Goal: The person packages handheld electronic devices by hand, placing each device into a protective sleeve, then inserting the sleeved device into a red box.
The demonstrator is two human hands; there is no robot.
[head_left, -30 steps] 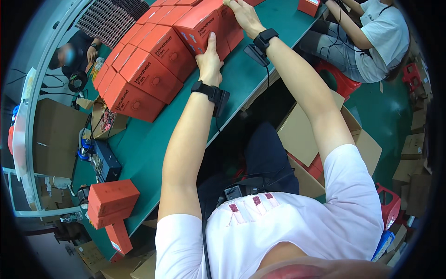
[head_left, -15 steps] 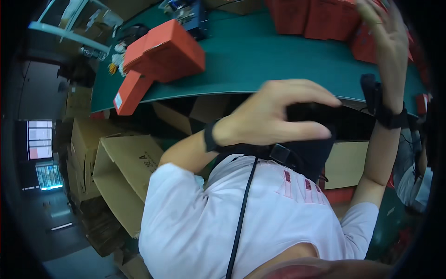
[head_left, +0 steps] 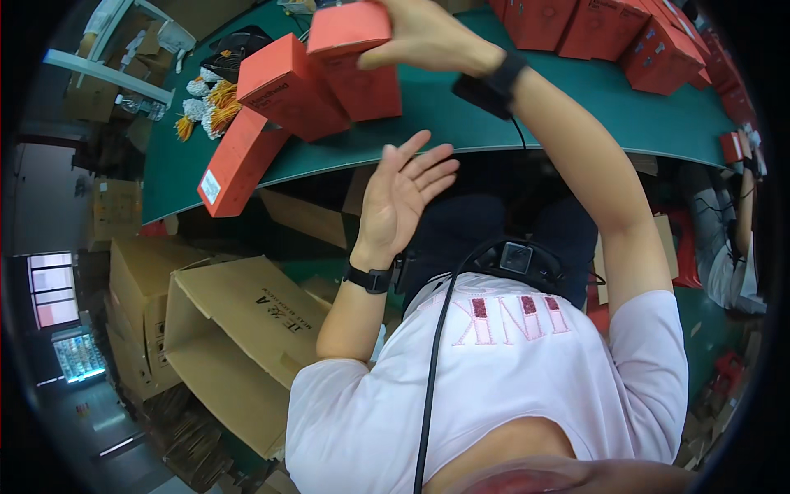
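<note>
Head view, looking down: we note the right hand raised over the green counter, its fingers curled round the top of an orange-red box, which it holds above the counter's near-left part. The grip is closed on the box's upper end; the thumb side is not fully shown. The left hand is held up in front of the counter edge, palm flat, fingers spread and straight, holding nothing and touching nothing. We record a dark band on each wrist.

Just left of the held box, and touching or overlapping it in our view, a second orange-red box lies tilted on the counter. A third box of the same colour lies at the counter's near edge, its labelled end jutting past the edge. A row of like boxes stands along the far right of the counter, well apart from both hands.

Bundles of orange and white small parts lie on the far left of the counter. Below the counter, to our left, open cardboard cartons stand on the floor. Another person sits at the right rim of the picture.
</note>
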